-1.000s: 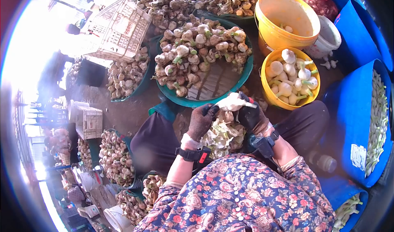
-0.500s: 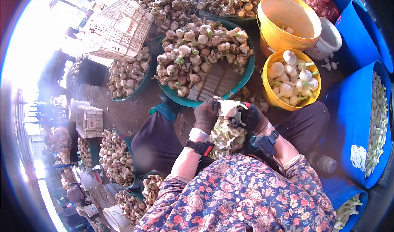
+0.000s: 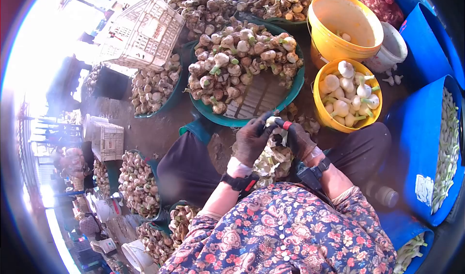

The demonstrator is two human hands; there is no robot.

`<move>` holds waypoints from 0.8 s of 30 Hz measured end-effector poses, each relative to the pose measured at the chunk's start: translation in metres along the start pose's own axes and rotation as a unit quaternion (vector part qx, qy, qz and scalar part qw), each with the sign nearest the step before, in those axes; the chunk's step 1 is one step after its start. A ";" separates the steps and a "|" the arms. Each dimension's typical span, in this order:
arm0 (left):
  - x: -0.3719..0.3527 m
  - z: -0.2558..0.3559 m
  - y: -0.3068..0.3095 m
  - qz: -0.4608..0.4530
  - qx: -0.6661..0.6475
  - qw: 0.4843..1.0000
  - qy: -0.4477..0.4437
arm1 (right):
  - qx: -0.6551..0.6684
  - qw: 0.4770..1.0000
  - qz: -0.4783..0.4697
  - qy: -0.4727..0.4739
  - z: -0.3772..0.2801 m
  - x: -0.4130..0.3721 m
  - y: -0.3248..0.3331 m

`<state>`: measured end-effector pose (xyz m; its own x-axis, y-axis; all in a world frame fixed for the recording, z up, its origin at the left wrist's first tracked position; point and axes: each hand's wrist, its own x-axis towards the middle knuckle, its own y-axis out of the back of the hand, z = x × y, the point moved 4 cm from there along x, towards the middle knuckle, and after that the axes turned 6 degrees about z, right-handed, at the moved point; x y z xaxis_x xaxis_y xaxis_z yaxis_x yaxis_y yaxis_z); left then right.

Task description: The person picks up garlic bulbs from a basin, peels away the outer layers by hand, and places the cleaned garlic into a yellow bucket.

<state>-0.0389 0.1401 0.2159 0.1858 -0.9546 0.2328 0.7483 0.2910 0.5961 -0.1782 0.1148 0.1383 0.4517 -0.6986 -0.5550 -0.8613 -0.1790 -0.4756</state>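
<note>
In dark gloves, my left hand (image 3: 252, 137) and my right hand (image 3: 299, 140) meet in front of my lap with their fingers closed around a garlic bulb (image 3: 272, 122). Most of the bulb is hidden by the fingers. A red band wraps a finger of my right hand; whether that hand also holds a small tool cannot be made out. Just below lies a heap of loose garlic skins (image 3: 272, 166). Ahead of my hands is a green tub (image 3: 213, 113) of dirty, unpeeled garlic (image 3: 232, 56). To the right, a yellow bucket (image 3: 322, 110) holds clean white bulbs (image 3: 346, 92).
Behind that bucket stands a larger yellow bucket (image 3: 317, 36). Blue bins (image 3: 411, 143) line the right side. A white crate (image 3: 145, 31) rests at the upper left, above another garlic tub (image 3: 160, 104). More filled tubs and a white crate (image 3: 109, 140) stand at left.
Both hands have turned inward and closed more tightly over the bulb, which now shows less. The red band has shifted slightly left. The whole view has shifted a little.
</note>
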 end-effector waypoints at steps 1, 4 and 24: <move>0.001 0.000 -0.006 0.024 0.014 0.998 -0.056 | -0.039 0.999 -0.021 0.032 0.003 0.000 -0.001; 0.005 -0.027 -0.015 0.091 -0.241 0.958 0.126 | -0.211 0.961 -0.064 0.167 -0.009 -0.010 -0.003; -0.009 -0.062 -0.015 -0.099 -0.035 0.976 0.192 | -0.184 0.922 -0.101 0.325 -0.013 -0.015 -0.009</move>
<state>-0.0123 0.1407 0.1576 0.2487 -0.9487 -0.1953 0.8333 0.1067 0.5425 -0.1805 0.1178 0.1593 0.4803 -0.8711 0.1027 -0.8492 -0.4911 -0.1942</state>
